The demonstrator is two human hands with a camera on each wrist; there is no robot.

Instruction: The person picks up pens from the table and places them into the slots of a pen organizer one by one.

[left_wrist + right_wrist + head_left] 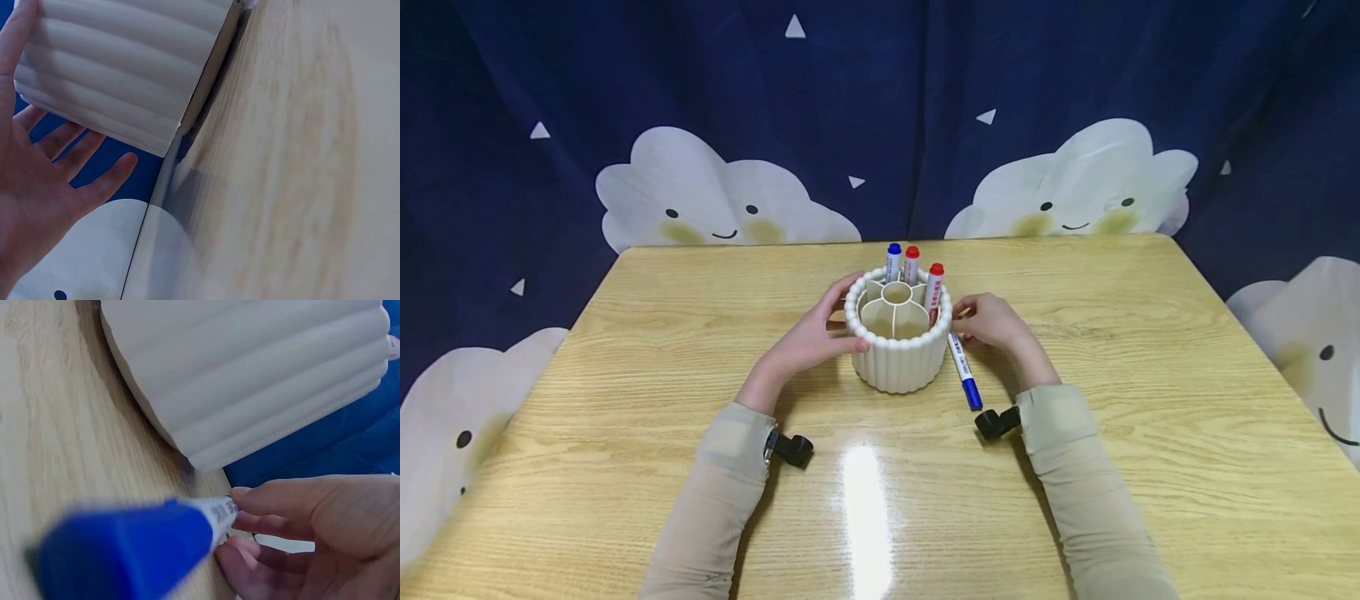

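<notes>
A: Where is the round ribbed white plastic pen holder [898,350]?
B: Mid-table, on the light wooden table [625,350]; the left hand [811,340], fingers spread, touches its side.
A: And the right hand [992,321]?
B: Pinching a blue-capped white marker [963,370] beside the holder.

3 markers [912,268] crowd the holder's [898,362] back — front compartments seemingly free.

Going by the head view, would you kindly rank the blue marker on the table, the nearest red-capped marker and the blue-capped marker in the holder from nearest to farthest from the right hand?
1. Blue marker on the table: pinched by the right hand, beside the holder.
2. Red-capped marker: holder's right side.
3. Blue-capped marker: far back of the holder, left of the other red one.
</notes>
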